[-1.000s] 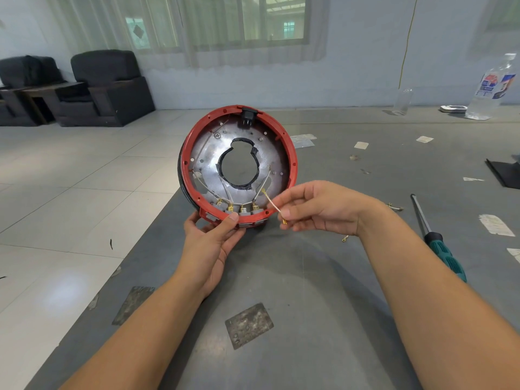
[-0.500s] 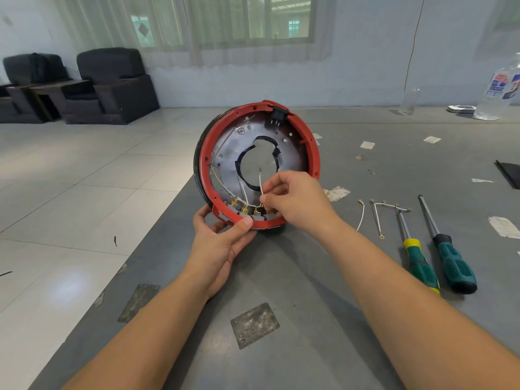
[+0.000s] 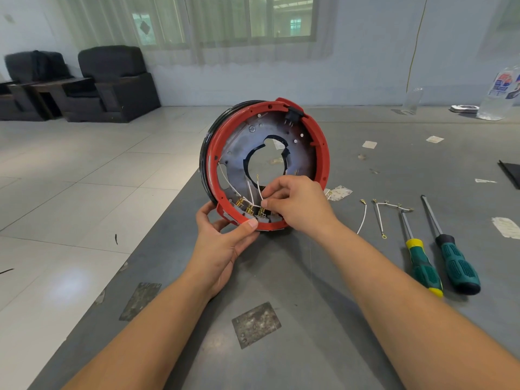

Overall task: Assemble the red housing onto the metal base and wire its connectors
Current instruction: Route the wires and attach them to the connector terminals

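I see this from my head, looking down at my two hands over a gray table (image 3: 323, 319).

My left hand (image 3: 222, 243) holds the red ring (image 3: 323, 153) by its near bottom edge. My thumb presses on the front of the rim and my fingers curl round the back. The ring stands up on its edge, tipped a bit, with its bottom on the table near the left edge. A black band runs round its far left side.

Inside the ring is the metal plate (image 3: 239, 156). It has a big hole in the middle. I can see the table through the hole. A small black plug (image 3: 294, 114) sits at the top of the ring.

My right hand (image 3: 295, 204) is inside the ring, at the bottom. My finger and thumb pinch a thin white wire (image 3: 259, 190). The wire has a little gold tip that points up. More white wires run down to gold clips (image 3: 250, 209) in a row at the bottom of the ring, just left of my fingers.

To the right, on the table, lie loose wires (image 3: 363, 218) and two green screwdrivers (image 3: 439, 254), side by side. Far right stands a clear bottle (image 3: 501, 91). Bits of paper lie around. Far left, on the floor, are two black chairs (image 3: 112, 80).
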Available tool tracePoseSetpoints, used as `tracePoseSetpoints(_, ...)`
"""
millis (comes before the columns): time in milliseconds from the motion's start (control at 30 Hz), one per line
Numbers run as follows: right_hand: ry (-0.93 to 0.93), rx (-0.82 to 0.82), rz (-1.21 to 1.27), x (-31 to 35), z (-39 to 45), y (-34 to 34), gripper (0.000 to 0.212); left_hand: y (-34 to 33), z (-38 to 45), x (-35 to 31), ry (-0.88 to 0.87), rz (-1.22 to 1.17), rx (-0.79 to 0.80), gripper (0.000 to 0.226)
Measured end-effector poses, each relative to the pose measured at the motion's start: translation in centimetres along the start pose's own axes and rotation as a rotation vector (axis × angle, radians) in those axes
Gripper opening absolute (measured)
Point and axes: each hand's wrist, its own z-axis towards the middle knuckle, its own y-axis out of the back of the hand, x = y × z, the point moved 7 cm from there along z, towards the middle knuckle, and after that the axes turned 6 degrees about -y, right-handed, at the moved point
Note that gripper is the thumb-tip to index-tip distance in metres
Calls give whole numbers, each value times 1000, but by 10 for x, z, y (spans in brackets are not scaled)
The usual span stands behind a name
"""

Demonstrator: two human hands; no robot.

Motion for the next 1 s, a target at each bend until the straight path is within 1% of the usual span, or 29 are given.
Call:
tracePoseSetpoints(533,14,16,-19,0,-1,-1,10,1,2,2,9,0,5,92)
tracePoseSetpoints(633,11,13,0,0,-1,-1,10,2,2,2,10,5,2,95)
tracePoseSetpoints(1000,32,20,-53,3,-2,-1,8,3,3,3,36,15,14,111)
